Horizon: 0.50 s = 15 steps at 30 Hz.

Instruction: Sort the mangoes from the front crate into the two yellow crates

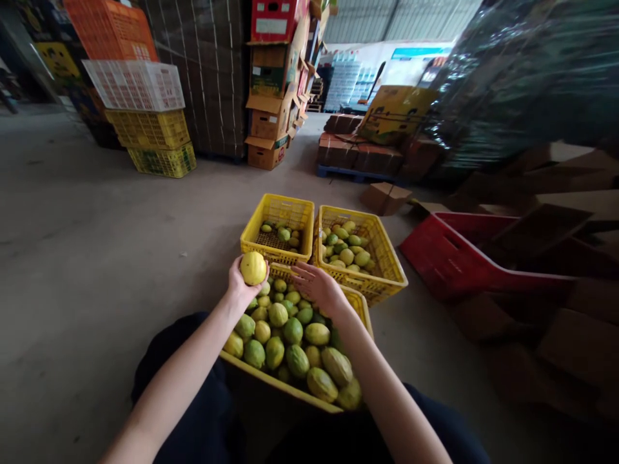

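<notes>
In the head view, the left hand (240, 281) held a round, pale yellow fruit (253, 268) in a cupped grip, closed around its underside, with the upper face of the fruit exposed. The held fruit was above the left far corner of a full yellow plastic crate (275, 381). The right hand (320, 288) was empty, its grip open, with fingers extended and pointing toward the left hand; it was over the far part of the same crate. Whether it touched the fruits below could not be determined.

The full crate contained green and yellow, round to oval fruits (293, 330), piled over one another. Beyond it, side by side, were two further crates: a sparsely filled yellow plastic crate (245, 237) on the left, with a few fruits and its slotted base visible, and a partly filled yellow plastic crate (394, 264) on the right, with a layer of similar fruits. A red plastic crate (435, 261) was on the right, beside brown cardboard boxes (580, 345). The grey concrete floor (120, 258) extended to the left.
</notes>
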### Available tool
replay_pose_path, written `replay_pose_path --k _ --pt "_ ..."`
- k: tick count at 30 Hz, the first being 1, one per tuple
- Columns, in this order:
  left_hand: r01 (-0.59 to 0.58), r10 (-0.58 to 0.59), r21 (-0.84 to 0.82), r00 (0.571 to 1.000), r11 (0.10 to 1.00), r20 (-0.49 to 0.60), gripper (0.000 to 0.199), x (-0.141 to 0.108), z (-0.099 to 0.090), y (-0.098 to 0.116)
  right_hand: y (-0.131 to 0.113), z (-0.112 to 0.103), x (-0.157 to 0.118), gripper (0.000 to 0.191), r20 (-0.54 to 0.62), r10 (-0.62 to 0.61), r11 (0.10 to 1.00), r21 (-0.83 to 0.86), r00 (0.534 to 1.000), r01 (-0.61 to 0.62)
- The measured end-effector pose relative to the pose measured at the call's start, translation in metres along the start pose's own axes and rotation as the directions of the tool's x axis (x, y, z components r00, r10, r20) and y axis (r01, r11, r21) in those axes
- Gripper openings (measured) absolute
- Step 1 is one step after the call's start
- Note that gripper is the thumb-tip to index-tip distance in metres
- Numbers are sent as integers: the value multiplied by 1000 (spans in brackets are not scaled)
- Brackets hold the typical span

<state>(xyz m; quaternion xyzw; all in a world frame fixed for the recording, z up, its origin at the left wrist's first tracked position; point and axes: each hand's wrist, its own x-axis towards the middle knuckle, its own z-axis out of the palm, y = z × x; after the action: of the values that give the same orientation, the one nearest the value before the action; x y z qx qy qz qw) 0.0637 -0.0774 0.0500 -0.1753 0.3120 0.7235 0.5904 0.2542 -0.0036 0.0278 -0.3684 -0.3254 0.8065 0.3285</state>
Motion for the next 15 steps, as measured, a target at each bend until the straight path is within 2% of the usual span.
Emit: replay_pose_path --k 2,4,6,7,9,11,12,13,15 --pt "1 -1 39 1000 999 13 25 4 -2 -6 7 -2 -5 24 53 29 992 -125 998 -22" --pt "4 -5 81 1000 997 12 26 9 -4 -14 8 -1 -10 23 80 8 963 -271 997 14" --pt "16 -14 121 1000 993 -11 27 15 -6 -24 4 2 -17 26 68 -47 888 -453 997 72" --pt "32 -28 144 999 989 -29 27 18 -7 -31 0 3 -23 29 58 -81 820 -564 995 99" --pt "95 -81 232 994 968 -68 29 26 -11 -47 -7 3 -37 36 90 -131 586 -796 987 150" --pt "168 -141 345 985 923 -103 30 33 -17 -65 -11 1 -55 45 163 -81 226 -958 983 178" --pt "201 -165 397 978 896 -123 30 36 -20 -75 -11 -1 -64 50 177 -22 61 -982 984 179" --pt "230 -186 439 972 868 -142 29 38 -24 -84 -9 -3 -72 54 168 37 -59 -984 985 170" --pt "275 -217 502 961 820 -172 25 40 -35 -104 -3 -6 -86 53 91 126 -193 -975 988 114"
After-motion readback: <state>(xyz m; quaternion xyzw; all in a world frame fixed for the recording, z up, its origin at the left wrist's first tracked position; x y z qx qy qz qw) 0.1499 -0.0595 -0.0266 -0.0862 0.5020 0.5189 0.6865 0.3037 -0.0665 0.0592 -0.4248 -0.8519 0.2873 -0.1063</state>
